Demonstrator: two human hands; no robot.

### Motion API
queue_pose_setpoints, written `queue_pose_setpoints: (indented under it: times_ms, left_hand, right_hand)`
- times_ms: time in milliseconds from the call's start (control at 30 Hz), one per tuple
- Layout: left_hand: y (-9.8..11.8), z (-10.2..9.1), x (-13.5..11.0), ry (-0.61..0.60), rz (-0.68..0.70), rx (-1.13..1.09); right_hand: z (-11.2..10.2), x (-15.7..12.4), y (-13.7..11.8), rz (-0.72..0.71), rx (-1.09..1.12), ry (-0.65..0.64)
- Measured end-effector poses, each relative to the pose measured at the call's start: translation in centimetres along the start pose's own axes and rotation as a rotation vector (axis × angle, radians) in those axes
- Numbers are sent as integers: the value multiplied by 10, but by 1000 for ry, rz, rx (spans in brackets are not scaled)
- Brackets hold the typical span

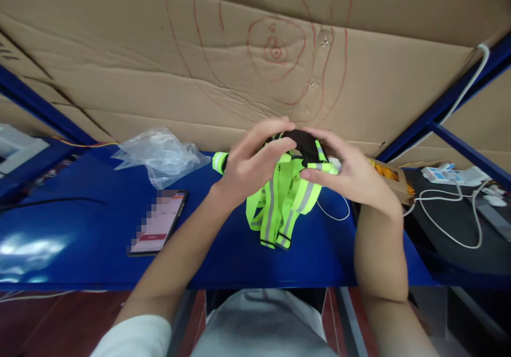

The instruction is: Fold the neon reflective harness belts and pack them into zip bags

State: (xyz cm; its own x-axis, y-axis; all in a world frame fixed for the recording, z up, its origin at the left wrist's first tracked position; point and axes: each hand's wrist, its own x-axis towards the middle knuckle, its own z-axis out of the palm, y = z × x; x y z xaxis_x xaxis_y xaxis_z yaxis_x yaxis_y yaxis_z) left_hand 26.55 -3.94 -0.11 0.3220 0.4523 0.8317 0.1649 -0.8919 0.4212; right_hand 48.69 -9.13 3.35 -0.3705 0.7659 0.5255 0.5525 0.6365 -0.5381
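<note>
Both my hands hold a neon yellow reflective strap harness [283,202] with grey stripes and a black part on top, a little above the blue table [80,213]. My left hand [251,160] grips its upper left side, fingers curled over the black part. My right hand [343,168] pinches the upper right side with thumb and fingers closed on a strap. The loose straps hang down from my hands to the table. Another rolled yellow strap [219,162] pokes out behind my left hand.
A phone [159,221] with a lit screen lies left of the harness. A crumpled clear plastic bag [159,155] sits behind it. A cardboard sheet [159,54] forms the back wall. At right are a brown paper packet [393,179], white cables [451,229] and small devices.
</note>
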Motion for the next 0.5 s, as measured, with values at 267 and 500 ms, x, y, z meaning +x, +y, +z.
queue_pose_setpoints:
  times_ms: [267,500]
  left_hand:
    - [5,-21,15,-218,-292,-470]
    - [11,-29,19,-260,-366,-437]
  right_hand:
    - [4,2,1,-138,-101,198]
    - [-3,-1,-1,-142,-117,221]
